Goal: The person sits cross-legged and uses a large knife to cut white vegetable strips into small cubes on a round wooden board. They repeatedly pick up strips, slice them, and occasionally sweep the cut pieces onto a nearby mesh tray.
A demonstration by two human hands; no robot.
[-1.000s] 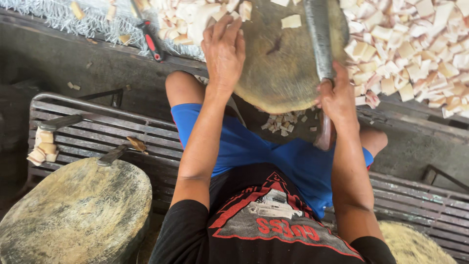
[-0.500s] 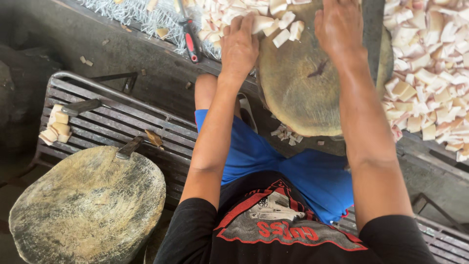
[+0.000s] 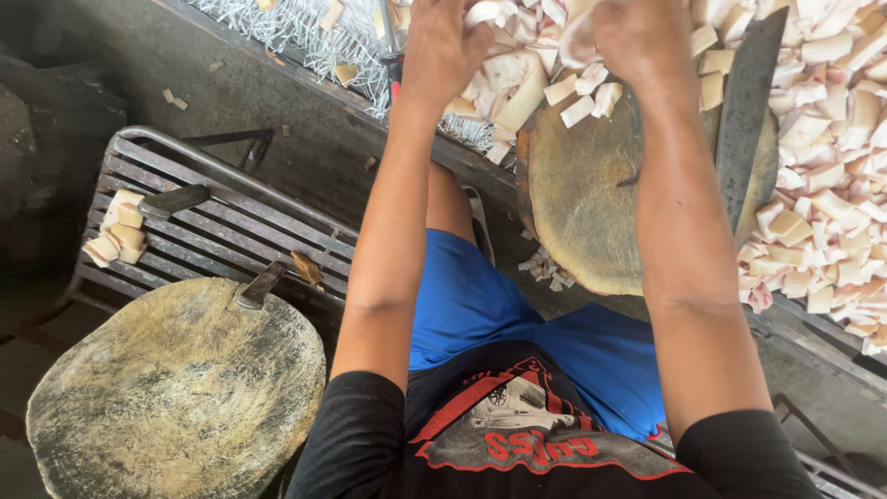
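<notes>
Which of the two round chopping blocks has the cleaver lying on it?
The far round chopping block, under the right hand, carries the cleaver along its right edge. The near round block by the metal bench has only a dark handle sticking from its edge.

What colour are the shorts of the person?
Bright blue shorts, seen best in the head view.

Grey concrete floor (image 3: 277, 102), slatted metal bench (image 3: 231, 222), seemingly daylight.

A second round wooden block (image 3: 176, 388) lies beside a metal bench (image 3: 231, 222) bearing pale chunks (image 3: 115, 236).
</notes>
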